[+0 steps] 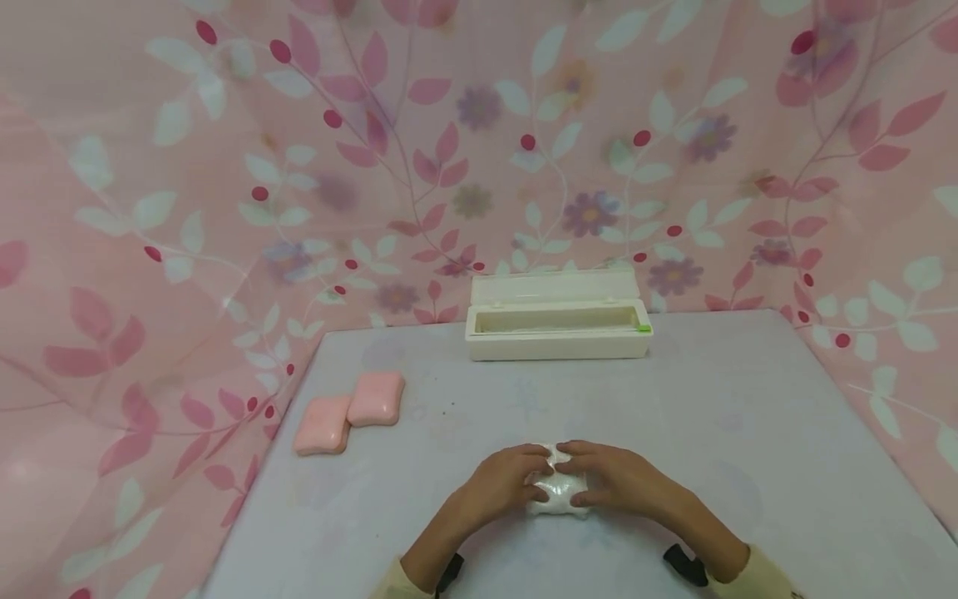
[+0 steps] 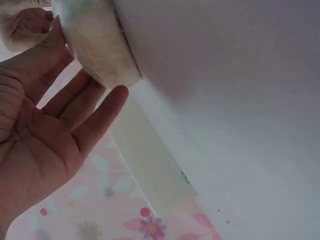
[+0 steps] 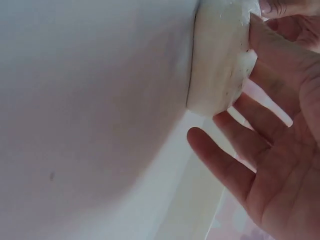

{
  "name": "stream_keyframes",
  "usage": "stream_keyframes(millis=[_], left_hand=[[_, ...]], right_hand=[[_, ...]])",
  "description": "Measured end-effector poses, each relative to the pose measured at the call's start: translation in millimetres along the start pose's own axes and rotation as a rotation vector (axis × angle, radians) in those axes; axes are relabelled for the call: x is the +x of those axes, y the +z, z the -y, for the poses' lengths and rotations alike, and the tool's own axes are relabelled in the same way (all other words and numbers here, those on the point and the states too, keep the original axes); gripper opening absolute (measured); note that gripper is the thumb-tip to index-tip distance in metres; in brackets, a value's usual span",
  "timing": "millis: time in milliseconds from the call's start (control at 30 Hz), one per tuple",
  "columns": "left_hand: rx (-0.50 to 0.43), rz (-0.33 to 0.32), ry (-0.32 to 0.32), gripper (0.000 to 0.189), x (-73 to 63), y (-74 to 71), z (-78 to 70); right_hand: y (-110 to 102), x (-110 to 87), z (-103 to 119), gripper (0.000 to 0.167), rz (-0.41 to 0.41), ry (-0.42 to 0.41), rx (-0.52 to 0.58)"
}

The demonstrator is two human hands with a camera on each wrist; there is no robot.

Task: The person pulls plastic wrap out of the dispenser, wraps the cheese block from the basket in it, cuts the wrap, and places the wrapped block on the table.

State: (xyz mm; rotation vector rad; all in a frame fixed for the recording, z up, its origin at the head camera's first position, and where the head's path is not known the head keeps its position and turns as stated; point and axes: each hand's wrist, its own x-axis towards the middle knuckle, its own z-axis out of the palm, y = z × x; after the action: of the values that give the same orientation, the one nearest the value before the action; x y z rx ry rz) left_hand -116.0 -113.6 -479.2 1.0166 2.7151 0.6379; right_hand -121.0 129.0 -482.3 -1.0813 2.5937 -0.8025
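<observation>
A white block wrapped in clear, shiny film [image 1: 557, 497] lies on the table in front of the person, with bunched film at its edges. My left hand [image 1: 503, 481] holds its left side, fingers curved over the top. From the opposite side my right hand [image 1: 623, 480] grips it, and the fingertips of both hands nearly meet at its far edge. In the left wrist view, the thumb and fingers lie along the wrapped block [image 2: 102, 47], little finger held out. The right wrist view has the right thumb against the side of the block [image 3: 217, 62].
At the table's back stands a long white box [image 1: 557, 348] with its lid raised and a green tab at the right end. Two pink rounded square blocks [image 1: 323, 426] [image 1: 377, 399] lie touching on the left. A floral curtain [image 1: 479, 166] hangs behind the table [image 1: 711, 399].
</observation>
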Motion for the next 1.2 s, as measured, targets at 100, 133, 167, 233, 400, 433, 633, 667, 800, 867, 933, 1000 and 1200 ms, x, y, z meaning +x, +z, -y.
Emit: stream_keyframes(millis=[100,133,167,233,400,433,633,667,800,867,933,1000,1200], left_hand=[[-0.051,0.011,0.001,0.031,0.9,-0.4,2.4],[-0.062,0.009,0.003,0.030,1.5,-0.1,3.1],[-0.079,0.007,-0.001,0.030,1.6,0.4,3.4],[-0.090,-0.001,0.000,0.028,1.9,2.7,3.8],[-0.067,-0.014,0.006,0.028,1.0,8.1,2.7],[-0.052,-0.014,0.012,0.029,0.7,8.1,2.2],[0.062,-0.040,0.077,0.028,0.2,4.1,0.6],[0.073,-0.045,0.086,0.028,0.4,3.7,0.7],[0.081,-0.056,0.093,0.027,0.5,3.2,0.2],[0.086,-0.065,0.089,0.026,-0.3,2.8,-0.9],[0.103,-0.087,0.095,0.027,-1.0,2.1,-2.0],[0.136,-0.126,0.114,0.027,-1.3,1.1,-2.8],[0.183,-0.171,0.141,0.023,-1.3,-5.1,-3.8]], right_hand=[[-0.1,2.1,2.8,0.045,0.003,0.017,0.019],[-0.2,2.5,3.5,0.044,0.000,0.020,0.025],[-0.2,2.7,4.0,0.043,-0.003,0.020,0.027],[-0.2,2.9,4.8,0.042,-0.004,0.024,0.038],[1.4,1.6,4.3,0.042,0.011,0.032,0.043],[1.8,0.8,3.8,0.043,0.013,0.030,0.043],[9.1,-3.4,-3.6,0.057,-0.059,-0.027,0.019],[11.1,-2.6,-4.8,0.058,-0.081,-0.044,0.016],[15.6,2.8,-8.0,0.050,-0.146,-0.085,-0.005],[12.9,2.6,-10.3,0.046,-0.148,-0.070,0.011],[6.2,-0.8,-15.0,0.042,-0.145,-0.027,0.026],[-4.0,-7.1,-23.0,0.040,-0.144,0.040,0.062],[-52.9,-41.2,-57.7,0.035,-0.226,0.187,0.063]])
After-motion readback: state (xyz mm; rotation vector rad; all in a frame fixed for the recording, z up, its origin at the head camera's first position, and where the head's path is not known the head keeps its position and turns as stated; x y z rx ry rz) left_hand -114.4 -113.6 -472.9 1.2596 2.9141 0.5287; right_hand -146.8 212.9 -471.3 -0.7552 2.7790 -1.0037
